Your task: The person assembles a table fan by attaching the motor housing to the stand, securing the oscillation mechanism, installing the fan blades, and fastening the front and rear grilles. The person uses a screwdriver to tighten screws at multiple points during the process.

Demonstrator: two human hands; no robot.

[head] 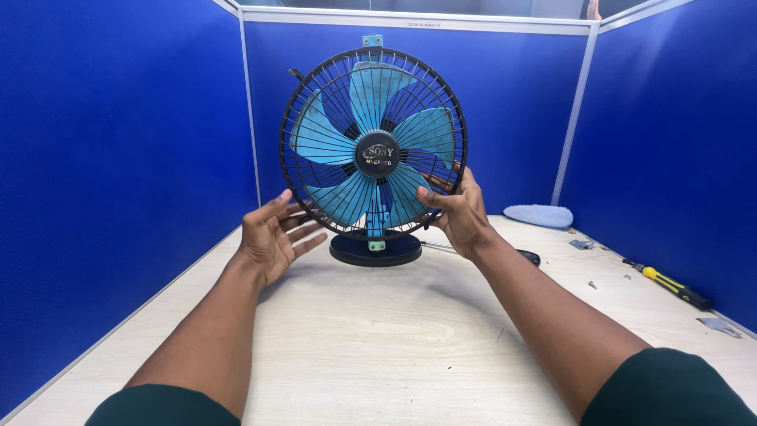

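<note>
While the right hand point(461, 211) grips the fan point(374, 154) guard's rim, the left hand point(276, 235) hovers spread just beside it.

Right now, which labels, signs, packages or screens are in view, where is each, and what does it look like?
Round badge: centre of the fan guard, black disc with pale lettering.
Small strip label: top rail of the back partition, white with tiny dark print.
No packages or screens are visible.
</note>
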